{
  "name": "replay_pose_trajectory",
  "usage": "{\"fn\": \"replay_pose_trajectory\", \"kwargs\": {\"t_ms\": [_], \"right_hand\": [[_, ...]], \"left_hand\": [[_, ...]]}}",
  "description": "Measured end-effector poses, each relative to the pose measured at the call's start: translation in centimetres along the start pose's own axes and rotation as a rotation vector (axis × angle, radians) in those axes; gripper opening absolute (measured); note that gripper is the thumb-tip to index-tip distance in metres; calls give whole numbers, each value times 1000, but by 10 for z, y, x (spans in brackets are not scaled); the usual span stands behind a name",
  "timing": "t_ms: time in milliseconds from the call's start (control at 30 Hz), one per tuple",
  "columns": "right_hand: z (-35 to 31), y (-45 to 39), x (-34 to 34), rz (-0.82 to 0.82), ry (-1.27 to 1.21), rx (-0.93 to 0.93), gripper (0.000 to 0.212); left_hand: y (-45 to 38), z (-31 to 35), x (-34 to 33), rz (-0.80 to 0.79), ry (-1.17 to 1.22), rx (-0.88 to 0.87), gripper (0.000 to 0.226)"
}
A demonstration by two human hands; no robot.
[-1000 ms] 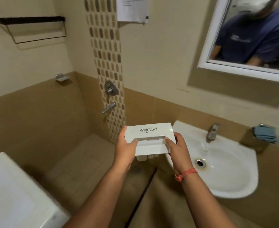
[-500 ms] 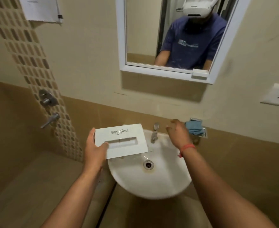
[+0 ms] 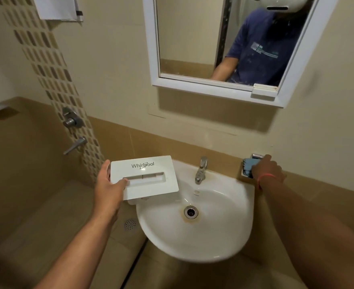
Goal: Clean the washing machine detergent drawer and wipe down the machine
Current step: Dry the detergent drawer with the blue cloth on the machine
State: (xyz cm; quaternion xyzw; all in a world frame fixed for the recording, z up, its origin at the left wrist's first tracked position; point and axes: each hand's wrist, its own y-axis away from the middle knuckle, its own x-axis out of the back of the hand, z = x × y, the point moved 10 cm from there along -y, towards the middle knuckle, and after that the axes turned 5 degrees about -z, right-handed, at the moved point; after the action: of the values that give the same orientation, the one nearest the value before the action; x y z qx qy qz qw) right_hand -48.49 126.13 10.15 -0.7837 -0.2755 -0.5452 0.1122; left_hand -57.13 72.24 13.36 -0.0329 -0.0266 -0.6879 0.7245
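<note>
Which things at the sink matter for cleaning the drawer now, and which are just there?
In use:
- detergent drawer, gripped by the left hand
- blue cloth, under the right hand
- sink and tap

Just there:
- mirror
- shower valve
- paper on the wall

Blue cloth [image 3: 247, 168] lies in wall-mounted holder [image 3: 257, 156].

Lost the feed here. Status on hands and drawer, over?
Left hand grips drawer at basin edge. Right hand on blue cloth in wall holder. Tap off, nothing in the way.
</note>
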Motion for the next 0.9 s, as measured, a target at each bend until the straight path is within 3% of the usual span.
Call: {"fn": "replay_pose_trajectory", "kwargs": {"t_ms": [133,267,333,500,700,900], "right_hand": [[-11,2,6,115,-357,44,44],[-73,34,1,129,-659,230,44],[-117,59,-21,11,-798,304,34],[-224,153,-82,-306,-1002,445,31],[-356,346,-144,-664,-951,693,29],[-464,539,-195,-869,-933,843,31]], "left_hand": [[-7,-5,9,35,18,20,78],[-6,-6,23,92,109,59,79],[-7,-7,38,123,138,71,80],[-2,-5,99,215,186,87,80],[29,-2,260,416,250,81,80],[85,11,450,613,176,62,79]]}}
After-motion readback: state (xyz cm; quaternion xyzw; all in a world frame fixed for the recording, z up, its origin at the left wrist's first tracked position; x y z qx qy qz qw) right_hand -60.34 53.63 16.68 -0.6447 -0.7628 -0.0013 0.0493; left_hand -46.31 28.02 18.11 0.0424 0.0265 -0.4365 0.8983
